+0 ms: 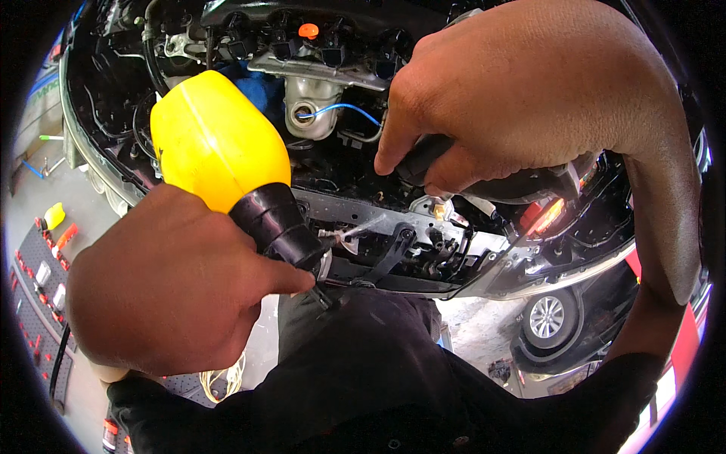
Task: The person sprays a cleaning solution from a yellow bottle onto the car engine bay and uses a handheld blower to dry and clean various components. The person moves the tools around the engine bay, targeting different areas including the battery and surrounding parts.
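Observation:
My left hand [166, 287] is closed around the black collar end of a yellow bulb-shaped container [219, 144], which tilts with its wide yellow end up. The black ribbed collar [276, 227] points down toward my body, and the index finger stretches along it. Over the right side of the engine bay, my right hand [529, 91] pinches a dark, rounded piece [425, 159] whose kind I cannot make out. A thin blue tube or wire [340, 107] runs from near these fingers to a round opening in a silvery metal housing [314, 98].
An orange cap [308, 31] sits among black engine parts. The car's front crossmember [363, 219] lies between my body and the engine, with a headlight [544, 216] at right. A tool board [38, 295] stands left; another car's wheel [546, 316] shows lower right.

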Available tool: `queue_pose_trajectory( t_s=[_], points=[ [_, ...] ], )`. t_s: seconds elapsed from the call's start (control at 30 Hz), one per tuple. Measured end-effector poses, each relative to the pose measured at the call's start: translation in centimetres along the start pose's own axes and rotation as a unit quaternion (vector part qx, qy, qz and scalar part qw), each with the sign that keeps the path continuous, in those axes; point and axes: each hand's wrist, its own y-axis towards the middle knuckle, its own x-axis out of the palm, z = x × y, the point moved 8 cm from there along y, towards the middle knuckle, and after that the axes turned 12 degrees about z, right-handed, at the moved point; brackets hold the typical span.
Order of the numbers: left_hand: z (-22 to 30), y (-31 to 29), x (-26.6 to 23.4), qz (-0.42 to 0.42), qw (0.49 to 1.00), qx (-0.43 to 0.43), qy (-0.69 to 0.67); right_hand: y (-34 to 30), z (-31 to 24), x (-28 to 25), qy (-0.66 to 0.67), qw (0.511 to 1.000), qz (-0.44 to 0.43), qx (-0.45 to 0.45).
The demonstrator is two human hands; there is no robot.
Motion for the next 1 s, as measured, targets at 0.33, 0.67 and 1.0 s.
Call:
queue_pose_trajectory(
  t_s=[0.33,0.67,1.0],
  points=[
    [-2.8,0.3,-0.5,0.093,0.994,-0.037,-0.046,-0.6,-0.3,0.9,-0.003,0.999,0.02,-0.026],
    [1.7,-5.9,3.4,0.091,0.987,-0.039,-0.124,-4.7,-4.5,0.4,0.053,0.993,0.023,0.106],
    [5.1,-12.6,9.3,0.341,0.92,0.011,-0.193,-15.8,-13.1,0.2,0.127,0.961,0.087,0.229]
  ],
)
